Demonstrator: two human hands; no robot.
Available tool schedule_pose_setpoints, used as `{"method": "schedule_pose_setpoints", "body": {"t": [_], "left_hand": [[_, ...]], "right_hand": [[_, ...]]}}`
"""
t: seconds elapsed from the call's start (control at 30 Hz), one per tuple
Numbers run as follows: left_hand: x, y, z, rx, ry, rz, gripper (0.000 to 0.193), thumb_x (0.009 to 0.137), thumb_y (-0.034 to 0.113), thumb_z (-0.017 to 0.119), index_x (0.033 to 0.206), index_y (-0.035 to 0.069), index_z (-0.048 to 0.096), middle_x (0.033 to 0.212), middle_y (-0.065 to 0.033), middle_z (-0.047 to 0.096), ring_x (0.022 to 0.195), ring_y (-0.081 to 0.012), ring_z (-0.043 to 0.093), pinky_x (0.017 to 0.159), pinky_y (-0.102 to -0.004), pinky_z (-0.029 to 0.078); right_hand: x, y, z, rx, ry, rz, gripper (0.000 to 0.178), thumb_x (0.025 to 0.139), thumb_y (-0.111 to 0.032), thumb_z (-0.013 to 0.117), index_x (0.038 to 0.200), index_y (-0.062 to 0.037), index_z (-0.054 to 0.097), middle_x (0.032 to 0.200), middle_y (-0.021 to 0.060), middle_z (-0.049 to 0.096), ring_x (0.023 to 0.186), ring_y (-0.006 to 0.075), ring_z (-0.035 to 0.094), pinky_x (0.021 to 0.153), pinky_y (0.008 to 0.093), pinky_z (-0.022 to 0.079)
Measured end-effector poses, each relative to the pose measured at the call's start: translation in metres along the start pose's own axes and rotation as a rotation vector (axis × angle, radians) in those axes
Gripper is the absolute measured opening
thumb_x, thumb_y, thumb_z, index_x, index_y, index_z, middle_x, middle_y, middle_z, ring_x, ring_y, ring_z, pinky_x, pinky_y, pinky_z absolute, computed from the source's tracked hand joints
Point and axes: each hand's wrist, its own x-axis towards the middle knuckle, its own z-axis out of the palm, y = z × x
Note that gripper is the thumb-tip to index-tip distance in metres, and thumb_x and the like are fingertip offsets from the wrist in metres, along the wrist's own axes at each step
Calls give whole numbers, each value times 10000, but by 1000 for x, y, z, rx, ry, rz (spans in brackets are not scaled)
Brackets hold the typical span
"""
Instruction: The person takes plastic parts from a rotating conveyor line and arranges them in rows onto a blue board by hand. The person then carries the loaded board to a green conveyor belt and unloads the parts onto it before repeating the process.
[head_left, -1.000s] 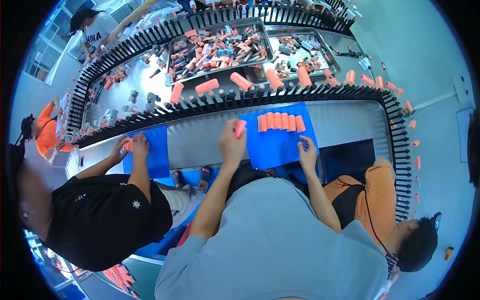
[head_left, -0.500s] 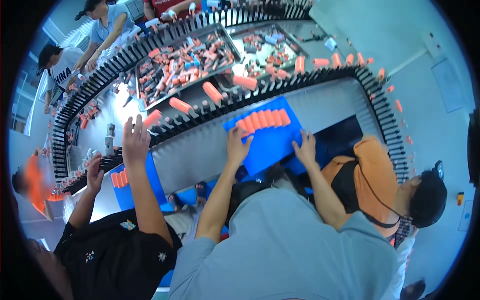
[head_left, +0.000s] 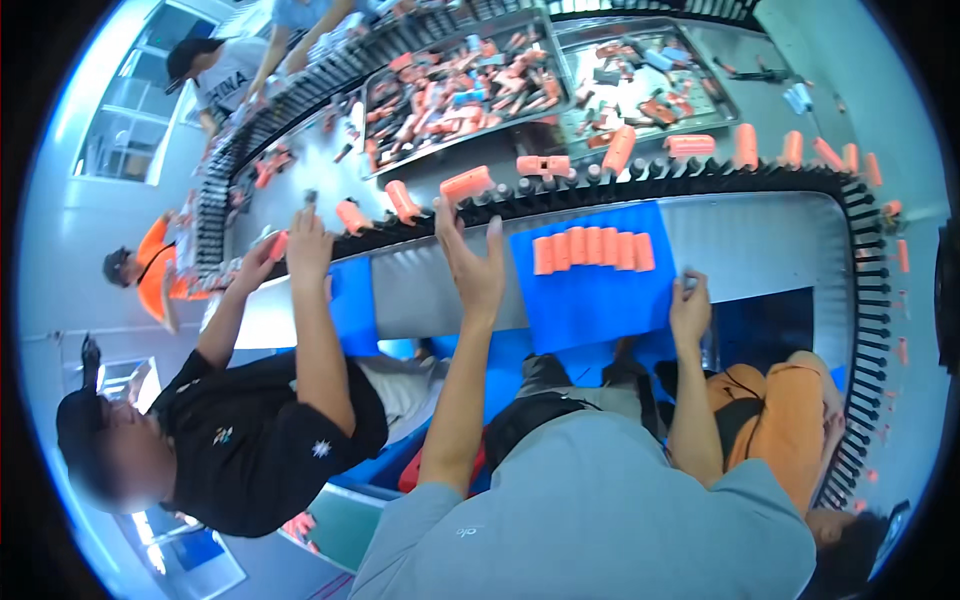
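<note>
My left hand (head_left: 474, 262) is raised with fingers apart, just short of the conveyor's near edge. Beyond its fingertips, an orange half-round plastic piece (head_left: 466, 184) rests on the black pegs of the conveyor (head_left: 510, 207). To its right, several matching orange pieces (head_left: 592, 249) stand side by side in a slightly curved row on a blue sheet (head_left: 590, 310). By the sheet's right edge, my right hand (head_left: 690, 312) has its fingers curled in; whether anything small is between them I cannot make out.
Metal trays (head_left: 566, 100) heaped with orange and dark parts lie inside the conveyor loop. A co-worker in black (head_left: 270, 430) on my left has both hands at the conveyor. A person in orange (head_left: 790, 420) sits close on my right. Other people stand across the line.
The view has swung, shifting the scene right. My left hand has left the orange row and reached toward the conveyor. My right hand's fingers have curled in beside the sheet.
</note>
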Motion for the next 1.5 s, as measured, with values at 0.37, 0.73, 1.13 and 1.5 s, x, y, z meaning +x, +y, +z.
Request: {"method": "schedule_pose_setpoints", "body": {"t": [0.37,0.73,1.13,1.5], "left_hand": [[123,-79,-54,423,-177,139,423,1074,327,705,1400,56,711,1389,-224,724,1230,-425,701,1035,-489,543],[164,-132,-143,613,-181,100,510,1067,418,696,1450,80,682,1106,-159,821,950,-319,756,880,-421,546],[151,-169,-193,581,303,35,386,1083,338,722,1377,89,722,1285,-143,786,1168,-320,760,966,-457,578],[23,-154,-211,299,240,130,396,1126,181,677,1462,-19,615,1348,-182,725,1079,-282,764,753,-350,663]], "right_hand": [[43,35,16,673,-89,203,436,1123,-373,656,1365,-13,691,1060,106,800,898,150,737,794,322,586],[-103,16,21,667,-38,251,367,1136,-352,630,1272,-27,733,1049,79,790,915,129,715,803,293,570],[-138,-32,48,371,-294,62,396,1113,-364,646,1288,-23,745,1062,122,813,942,208,773,878,366,599],[-164,-53,67,97,-773,-121,391,1071,-393,648,1288,-84,751,1137,213,801,1073,421,760,959,539,589]]}}
